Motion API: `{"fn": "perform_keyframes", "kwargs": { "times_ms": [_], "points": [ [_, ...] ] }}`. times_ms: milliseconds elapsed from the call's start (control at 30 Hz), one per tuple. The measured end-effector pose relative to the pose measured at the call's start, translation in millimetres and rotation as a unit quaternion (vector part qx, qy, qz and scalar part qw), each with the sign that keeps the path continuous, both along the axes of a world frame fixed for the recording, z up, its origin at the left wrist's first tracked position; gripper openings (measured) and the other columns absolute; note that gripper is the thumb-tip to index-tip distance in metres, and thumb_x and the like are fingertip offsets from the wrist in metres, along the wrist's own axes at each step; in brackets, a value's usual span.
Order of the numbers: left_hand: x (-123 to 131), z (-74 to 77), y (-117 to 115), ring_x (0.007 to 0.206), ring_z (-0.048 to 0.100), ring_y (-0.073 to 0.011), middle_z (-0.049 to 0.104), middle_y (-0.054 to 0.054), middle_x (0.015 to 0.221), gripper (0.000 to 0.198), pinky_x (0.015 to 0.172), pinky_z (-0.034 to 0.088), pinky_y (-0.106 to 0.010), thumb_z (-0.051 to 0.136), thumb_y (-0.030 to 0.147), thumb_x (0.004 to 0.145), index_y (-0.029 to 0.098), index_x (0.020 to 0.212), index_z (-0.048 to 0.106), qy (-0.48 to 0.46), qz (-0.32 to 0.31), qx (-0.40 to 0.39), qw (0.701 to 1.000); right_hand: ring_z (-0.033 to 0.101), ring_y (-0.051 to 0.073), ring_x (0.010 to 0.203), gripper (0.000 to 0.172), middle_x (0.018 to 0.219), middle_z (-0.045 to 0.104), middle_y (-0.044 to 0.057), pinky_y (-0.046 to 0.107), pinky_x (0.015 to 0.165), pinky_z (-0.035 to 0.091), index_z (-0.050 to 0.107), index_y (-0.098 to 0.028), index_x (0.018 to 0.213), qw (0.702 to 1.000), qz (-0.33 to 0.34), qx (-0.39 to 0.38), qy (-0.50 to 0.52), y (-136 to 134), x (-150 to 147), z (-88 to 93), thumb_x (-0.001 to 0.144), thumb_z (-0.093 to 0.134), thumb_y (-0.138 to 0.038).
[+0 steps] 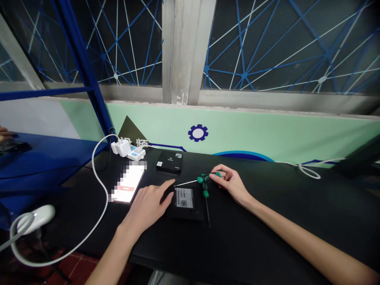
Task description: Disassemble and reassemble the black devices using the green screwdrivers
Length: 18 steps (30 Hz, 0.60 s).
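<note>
A black solid-state drive with a white label (184,198) lies flat on the dark table. My left hand (150,204) rests at its left, index finger stretched toward its top corner and thumb at its left edge; the hand is open. Past the drive's far right corner, my right hand (227,180) pinches the green-and-black handle of a screwdriver (190,181). Its metal shaft points left, the tip close to my left index finger. A second green-and-black screwdriver (205,193) lies across beside the drive, its thin shaft pointing toward me.
A flat black box (170,162) sits behind the drive. Left of it are a lit phone (130,184), a white power strip with a charger (121,147) and a looping white cable (102,190). A white mouse-shaped device (38,217) is at the left edge. Another person's hand (4,134) shows far left.
</note>
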State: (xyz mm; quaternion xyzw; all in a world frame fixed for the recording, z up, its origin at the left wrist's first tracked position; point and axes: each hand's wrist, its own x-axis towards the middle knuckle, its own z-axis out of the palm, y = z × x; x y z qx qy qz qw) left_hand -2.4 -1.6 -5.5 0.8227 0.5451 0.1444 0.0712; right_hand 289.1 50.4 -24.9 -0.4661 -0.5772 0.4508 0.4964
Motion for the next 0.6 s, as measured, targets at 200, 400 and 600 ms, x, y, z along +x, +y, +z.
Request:
{"fn": "perform_keyframes", "kwargs": {
  "times_ms": [200, 400, 600],
  "points": [
    [0.8, 4.0, -2.0, 0.064, 0.063, -0.0173, 0.063, 0.003, 0.069, 0.030, 0.057, 0.036, -0.025, 0.045, 0.033, 0.101, 0.030, 0.125, 0.063, -0.016, -0.007, 0.004, 1.000, 0.041, 0.007, 0.046, 0.047, 0.055, 0.056, -0.005, 0.021, 0.045, 0.033, 0.060, -0.020, 0.080, 1.000, -0.003, 0.005, 0.001, -0.2, -0.4, 0.1, 0.065, 0.086, -0.056],
    [0.6, 5.7, -1.3, 0.065, 0.064, -0.0178, 0.066, 0.002, 0.071, 0.029, 0.058, 0.036, -0.026, 0.045, 0.033, 0.101, 0.031, 0.123, 0.064, -0.018, -0.006, -0.001, 1.000, 0.041, 0.009, 0.045, 0.050, 0.054, 0.055, -0.005, 0.024, 0.045, 0.033, 0.059, -0.021, 0.080, 1.000, -0.004, 0.007, -0.020, -0.5, -1.3, 1.7, 0.065, 0.083, -0.061],
    [1.4, 6.5, -1.6, 0.063, 0.063, -0.0186, 0.064, 0.003, 0.069, 0.032, 0.056, 0.034, -0.025, 0.045, 0.033, 0.101, 0.030, 0.128, 0.061, -0.012, -0.002, 0.001, 1.000, 0.042, 0.009, 0.044, 0.049, 0.053, 0.055, -0.006, 0.024, 0.045, 0.034, 0.060, -0.020, 0.081, 1.000, -0.002, 0.004, -0.014, -0.1, -0.4, 0.1, 0.064, 0.084, -0.060]
  ]
}}
